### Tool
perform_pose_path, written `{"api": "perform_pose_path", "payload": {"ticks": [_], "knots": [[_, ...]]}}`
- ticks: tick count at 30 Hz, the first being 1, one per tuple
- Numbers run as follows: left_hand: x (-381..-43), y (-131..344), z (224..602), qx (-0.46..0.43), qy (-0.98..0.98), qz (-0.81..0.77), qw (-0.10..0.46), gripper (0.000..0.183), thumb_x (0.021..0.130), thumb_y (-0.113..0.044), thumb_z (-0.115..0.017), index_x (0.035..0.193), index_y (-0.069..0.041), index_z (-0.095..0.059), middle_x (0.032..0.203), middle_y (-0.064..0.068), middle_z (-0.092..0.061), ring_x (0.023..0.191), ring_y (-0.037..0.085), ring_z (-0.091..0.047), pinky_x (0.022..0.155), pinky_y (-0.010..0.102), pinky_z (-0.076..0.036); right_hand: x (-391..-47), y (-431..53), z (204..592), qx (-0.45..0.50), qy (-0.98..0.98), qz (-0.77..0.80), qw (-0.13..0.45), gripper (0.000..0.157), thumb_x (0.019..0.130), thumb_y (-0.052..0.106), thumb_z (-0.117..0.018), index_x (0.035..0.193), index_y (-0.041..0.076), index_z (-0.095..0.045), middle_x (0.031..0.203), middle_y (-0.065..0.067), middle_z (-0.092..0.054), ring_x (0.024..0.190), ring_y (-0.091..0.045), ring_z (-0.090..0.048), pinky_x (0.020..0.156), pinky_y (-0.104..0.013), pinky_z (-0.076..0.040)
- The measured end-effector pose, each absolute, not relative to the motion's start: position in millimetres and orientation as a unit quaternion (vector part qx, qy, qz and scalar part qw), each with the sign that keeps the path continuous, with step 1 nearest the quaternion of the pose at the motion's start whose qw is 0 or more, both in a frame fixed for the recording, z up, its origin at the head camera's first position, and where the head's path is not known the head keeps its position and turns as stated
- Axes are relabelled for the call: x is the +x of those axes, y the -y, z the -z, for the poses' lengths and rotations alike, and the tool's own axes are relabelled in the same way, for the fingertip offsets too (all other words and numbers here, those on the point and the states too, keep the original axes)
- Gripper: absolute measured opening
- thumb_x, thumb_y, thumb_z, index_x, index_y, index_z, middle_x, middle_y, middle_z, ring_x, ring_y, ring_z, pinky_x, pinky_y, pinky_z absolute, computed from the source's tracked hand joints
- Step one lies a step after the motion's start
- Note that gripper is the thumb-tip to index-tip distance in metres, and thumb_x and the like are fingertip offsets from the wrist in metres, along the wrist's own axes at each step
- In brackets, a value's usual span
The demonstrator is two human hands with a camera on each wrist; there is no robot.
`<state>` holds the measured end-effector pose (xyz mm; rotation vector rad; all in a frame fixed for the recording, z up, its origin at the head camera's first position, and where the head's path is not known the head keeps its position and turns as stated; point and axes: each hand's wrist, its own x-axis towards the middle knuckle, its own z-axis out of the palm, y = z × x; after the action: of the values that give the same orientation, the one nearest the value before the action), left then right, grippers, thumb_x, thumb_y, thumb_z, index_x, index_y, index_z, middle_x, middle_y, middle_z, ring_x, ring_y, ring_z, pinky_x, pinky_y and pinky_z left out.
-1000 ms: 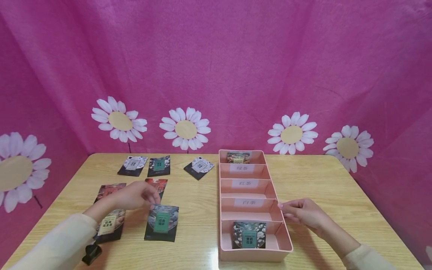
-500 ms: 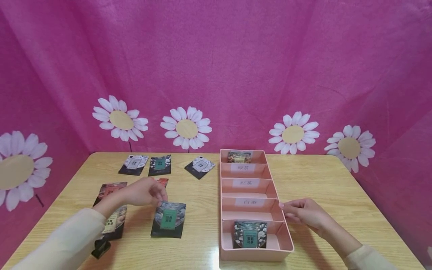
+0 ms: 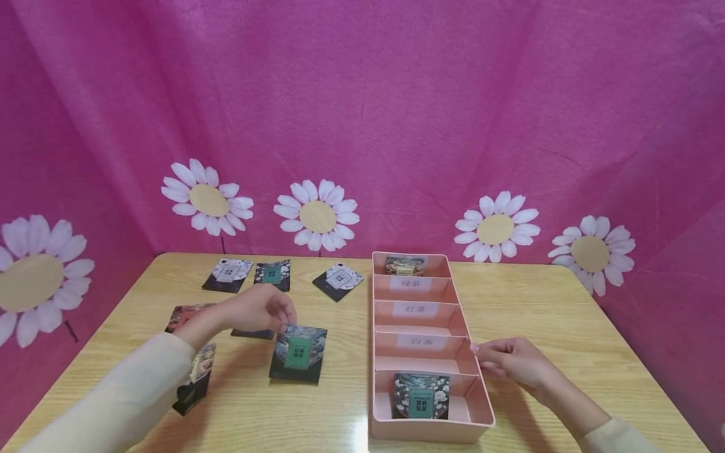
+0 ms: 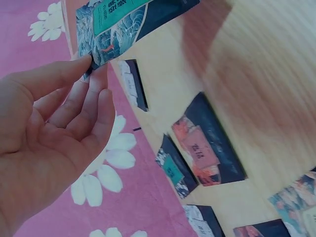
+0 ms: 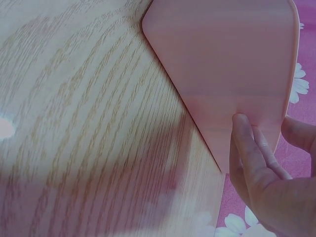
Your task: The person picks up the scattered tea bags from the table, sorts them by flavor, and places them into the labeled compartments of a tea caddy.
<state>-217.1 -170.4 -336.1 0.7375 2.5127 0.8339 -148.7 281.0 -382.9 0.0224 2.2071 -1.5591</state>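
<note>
My left hand (image 3: 255, 308) pinches the top edge of a dark tea sachet with a green label (image 3: 298, 353), held above the table. In the left wrist view, thumb and fingertips meet at a corner of this sachet (image 4: 116, 32). My right hand (image 3: 518, 363) holds the right side of a pink divided box (image 3: 430, 431). Its thumb is at the rim and its fingers touch the outer wall (image 5: 222, 64). A flowered green-label sachet (image 3: 421, 397) stands in the nearest compartment, and a yellow-label sachet (image 3: 404, 267) in the farthest.
Behind the left hand lie two white-label sachets (image 3: 228, 275) and a green-label one (image 3: 274, 274). A red-label sachet (image 4: 207, 143) is mostly hidden by the hand in the head view. Another red sachet (image 3: 184, 316) and a yellow-label sachet (image 3: 199, 371) lie left, partly under the sleeve.
The left hand has carried the green-label sachet to the right and slightly away from me, closer to the box. The right hand has stayed at the box's side.
</note>
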Motion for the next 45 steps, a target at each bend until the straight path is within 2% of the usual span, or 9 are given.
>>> {"api": "perform_pose_path", "payload": {"ticks": [6, 9, 11, 14, 17, 27, 35, 41, 45], "knots": [[-222.0, 163.3, 327.9, 0.26, -0.895, -0.302, 0.2, 0.01, 0.082, 0.001, -0.067, 0.087, -0.007, -0.07, 0.079, 0.003, -0.07, 0.074, 0.008, -0.06, 0.07, 0.024, -0.051, -149.3, -280.5, 380.9, 0.015, -0.807, 0.55, 0.215, 0.053, 0.094, 0.024, -0.06, 0.118, -0.023, -0.053, 0.1, -0.009, -0.074, 0.085, -0.001, -0.067, 0.079, -0.024, -0.057], [-224.0, 159.0, 324.4, 0.241, -0.895, -0.31, 0.214, 0.011, 0.083, 0.002, -0.066, 0.089, -0.007, -0.07, 0.081, 0.004, -0.069, 0.063, 0.007, -0.054, 0.057, 0.022, -0.045, -149.2, -280.3, 380.3, 0.017, -0.811, 0.546, 0.212, 0.054, 0.094, 0.025, -0.061, 0.117, -0.022, -0.054, 0.101, -0.01, -0.074, 0.086, -0.002, -0.067, 0.079, -0.023, -0.057], [-225.2, 156.1, 322.7, 0.235, -0.895, -0.311, 0.216, 0.011, 0.083, 0.001, -0.067, 0.089, -0.007, -0.07, 0.082, 0.004, -0.069, 0.061, 0.006, -0.053, 0.054, 0.021, -0.044, -149.0, -280.4, 380.7, 0.016, -0.811, 0.544, 0.212, 0.053, 0.094, 0.026, -0.06, 0.117, -0.022, -0.054, 0.1, -0.008, -0.074, 0.086, -0.001, -0.066, 0.079, -0.022, -0.057], [-227.7, 152.2, 322.4, 0.241, -0.896, -0.308, 0.208, 0.012, 0.082, 0.001, -0.067, 0.089, -0.008, -0.07, 0.084, 0.004, -0.071, 0.065, 0.007, -0.057, 0.059, 0.024, -0.05, -148.9, -280.9, 381.6, 0.02, -0.812, 0.542, 0.215, 0.052, 0.094, 0.026, -0.06, 0.116, -0.021, -0.056, 0.097, -0.004, -0.074, 0.084, 0.001, -0.066, 0.078, -0.021, -0.056], [-230.3, 148.4, 321.3, 0.258, -0.897, -0.303, 0.194, 0.011, 0.082, 0.0, -0.068, 0.09, -0.007, -0.071, 0.085, 0.004, -0.072, 0.08, 0.008, -0.063, 0.077, 0.028, -0.054, -148.6, -281.6, 382.1, 0.019, -0.811, 0.543, 0.215, 0.052, 0.094, 0.027, -0.06, 0.116, -0.02, -0.056, 0.097, -0.003, -0.074, 0.084, 0.001, -0.065, 0.078, -0.021, -0.056], [-238.2, 136.9, 316.2, 0.226, -0.891, -0.334, 0.209, 0.012, 0.085, -0.003, -0.066, 0.095, -0.008, -0.071, 0.09, 0.004, -0.072, 0.086, 0.012, -0.064, 0.085, 0.035, -0.055, -148.5, -281.4, 382.6, 0.02, -0.807, 0.549, 0.215, 0.052, 0.093, 0.027, -0.061, 0.115, -0.02, -0.058, 0.097, -0.005, -0.075, 0.084, -0.001, -0.067, 0.078, -0.023, -0.057], [-248.8, 133.6, 309.4, 0.252, -0.87, -0.37, 0.204, 0.016, 0.087, -0.006, -0.066, 0.102, -0.003, -0.07, 0.097, 0.01, -0.073, 0.089, 0.012, -0.066, 0.088, 0.036, -0.055, -149.6, -281.9, 382.7, 0.017, -0.798, 0.562, 0.218, 0.053, 0.094, 0.024, -0.061, 0.117, -0.023, -0.054, 0.098, -0.008, -0.075, 0.084, -0.002, -0.068, 0.078, -0.025, -0.058], [-253.0, 130.7, 305.3, 0.247, -0.857, -0.399, 0.213, 0.017, 0.087, -0.009, -0.065, 0.104, -0.005, -0.07, 0.097, 0.005, -0.073, 0.09, 0.009, -0.066, 0.089, 0.036, -0.054, -148.4, -282.0, 383.7, 0.017, -0.807, 0.55, 0.215, 0.052, 0.095, 0.026, -0.059, 0.117, -0.021, -0.055, 0.097, -0.004, -0.074, 0.084, -0.001, -0.066, 0.078, -0.022, -0.057], [-256.7, 125.3, 303.3, 0.235, -0.861, -0.4, 0.207, 0.019, 0.087, -0.009, -0.066, 0.105, -0.003, -0.069, 0.099, 0.01, -0.073, 0.091, 0.012, -0.066, 0.091, 0.037, -0.052, -148.0, -281.9, 383.3, 0.017, -0.809, 0.546, 0.215, 0.053, 0.095, 0.027, -0.059, 0.117, -0.021, -0.055, 0.095, -0.001, -0.074, 0.083, 0.0, -0.065, 0.077, -0.021, -0.056]]}}
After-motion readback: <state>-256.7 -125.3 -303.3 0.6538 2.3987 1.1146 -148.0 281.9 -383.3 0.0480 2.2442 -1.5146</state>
